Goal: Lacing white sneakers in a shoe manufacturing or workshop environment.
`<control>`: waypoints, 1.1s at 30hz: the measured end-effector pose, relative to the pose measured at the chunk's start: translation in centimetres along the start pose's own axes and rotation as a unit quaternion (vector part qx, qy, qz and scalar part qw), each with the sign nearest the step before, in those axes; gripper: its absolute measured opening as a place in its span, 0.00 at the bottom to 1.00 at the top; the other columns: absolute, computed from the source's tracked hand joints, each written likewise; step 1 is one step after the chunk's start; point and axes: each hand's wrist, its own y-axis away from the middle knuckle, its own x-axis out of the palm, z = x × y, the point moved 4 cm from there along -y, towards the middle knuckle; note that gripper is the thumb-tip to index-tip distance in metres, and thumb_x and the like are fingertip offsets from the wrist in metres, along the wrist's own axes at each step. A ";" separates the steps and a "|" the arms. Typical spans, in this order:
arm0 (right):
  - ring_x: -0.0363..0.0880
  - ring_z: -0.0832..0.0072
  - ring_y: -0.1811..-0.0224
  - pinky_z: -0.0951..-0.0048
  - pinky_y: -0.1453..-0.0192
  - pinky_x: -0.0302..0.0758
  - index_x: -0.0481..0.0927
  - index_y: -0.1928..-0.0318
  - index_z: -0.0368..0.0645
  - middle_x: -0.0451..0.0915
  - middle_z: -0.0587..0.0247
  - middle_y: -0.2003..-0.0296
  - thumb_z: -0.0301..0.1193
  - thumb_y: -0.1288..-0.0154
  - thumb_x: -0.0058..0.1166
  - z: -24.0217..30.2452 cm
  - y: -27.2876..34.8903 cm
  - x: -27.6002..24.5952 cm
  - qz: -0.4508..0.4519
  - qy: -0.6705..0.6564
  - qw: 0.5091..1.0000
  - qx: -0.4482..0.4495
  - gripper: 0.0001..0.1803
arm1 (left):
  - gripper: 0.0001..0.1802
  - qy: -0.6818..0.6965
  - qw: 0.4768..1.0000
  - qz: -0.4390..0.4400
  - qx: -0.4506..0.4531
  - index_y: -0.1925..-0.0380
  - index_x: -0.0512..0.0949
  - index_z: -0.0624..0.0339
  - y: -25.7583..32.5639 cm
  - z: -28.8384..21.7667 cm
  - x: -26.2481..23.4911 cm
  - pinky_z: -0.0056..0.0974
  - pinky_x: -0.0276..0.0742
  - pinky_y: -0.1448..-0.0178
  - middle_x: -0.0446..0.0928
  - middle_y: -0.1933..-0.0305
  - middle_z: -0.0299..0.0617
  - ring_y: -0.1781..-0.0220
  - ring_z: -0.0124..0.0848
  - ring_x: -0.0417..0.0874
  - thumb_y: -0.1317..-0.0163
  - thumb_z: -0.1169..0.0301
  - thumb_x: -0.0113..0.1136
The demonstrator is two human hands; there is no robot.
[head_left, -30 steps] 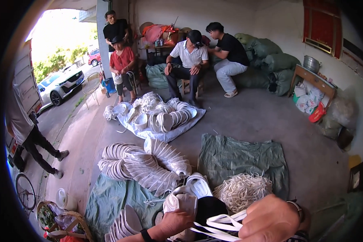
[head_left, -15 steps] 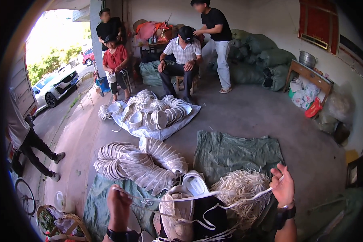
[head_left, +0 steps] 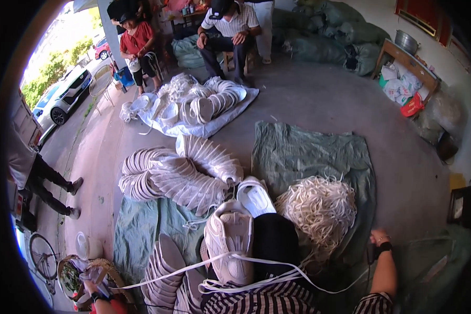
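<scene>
Gripping a white lace (head_left: pixel 214 259), as far as I can make out, my left hand (head_left: pixel 92 289) is out wide beside a woven basket (head_left: pixel 111 273). Next along, stacked pale shoe uppers (head_left: pixel 175 178) lie on green sheeting, too small to tell if laced. In the middle, the pale shoe (head_left: pixel 227 240) sits before me, the lace crossing low near its toe; I judge its lacing barely begun, most left. Past it, a heap of loose laces (head_left: pixel 319 206) suggests many remain. Far right, my right hand (head_left: pixel 380 237) has curled fingers; I can't tell whether they're clamped on anything.
</scene>
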 end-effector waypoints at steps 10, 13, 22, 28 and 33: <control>0.82 0.76 0.72 0.76 0.68 0.78 0.76 0.61 0.40 0.81 0.59 0.74 0.21 0.38 0.48 26.1 34.8 19.3 0.151 -0.060 0.789 -0.592 0.06 | 0.16 0.027 0.908 0.415 -0.046 0.77 0.68 0.50 34.0 -11.9 46.1 0.26 0.49 0.84 0.60 0.83 0.24 0.85 0.15 0.56 0.30 0.58 0.45; 0.82 0.64 0.72 0.68 0.69 0.77 0.76 0.65 0.41 0.80 0.56 0.75 0.25 0.39 0.52 24.6 36.5 20.5 0.220 -0.037 0.764 -0.606 0.03 | 0.08 0.078 0.848 0.516 0.092 0.70 0.71 0.60 41.3 -15.1 48.7 0.24 0.66 0.67 0.69 0.75 0.27 0.73 0.16 0.68 0.32 0.69 0.50; 0.79 0.55 0.73 0.59 0.70 0.74 0.76 0.72 0.42 0.79 0.53 0.77 0.30 0.42 0.53 23.1 37.0 21.8 0.178 0.043 0.768 -0.614 0.05 | 0.20 -0.133 0.769 0.623 0.054 0.72 0.75 0.64 42.6 -13.2 45.6 0.25 0.66 0.68 0.71 0.78 0.31 0.74 0.19 0.68 0.31 0.58 0.48; 0.79 0.57 0.75 0.62 0.73 0.73 0.77 0.74 0.44 0.79 0.56 0.79 0.31 0.45 0.58 23.9 37.1 22.2 0.162 0.097 0.774 -0.604 0.06 | 0.17 -0.162 0.832 0.498 0.182 0.68 0.74 0.65 42.6 -14.9 46.0 0.27 0.66 0.70 0.69 0.80 0.34 0.75 0.21 0.69 0.30 0.63 0.43; 0.76 0.69 0.77 0.68 0.73 0.74 0.69 0.78 0.46 0.71 0.66 0.82 0.27 0.53 0.55 23.8 40.3 22.4 0.017 0.197 0.571 -0.797 0.07 | 0.09 -0.089 0.840 0.497 0.199 0.57 0.66 0.66 43.1 -15.2 46.4 0.28 0.68 0.67 0.71 0.76 0.36 0.76 0.23 0.68 0.31 0.73 0.39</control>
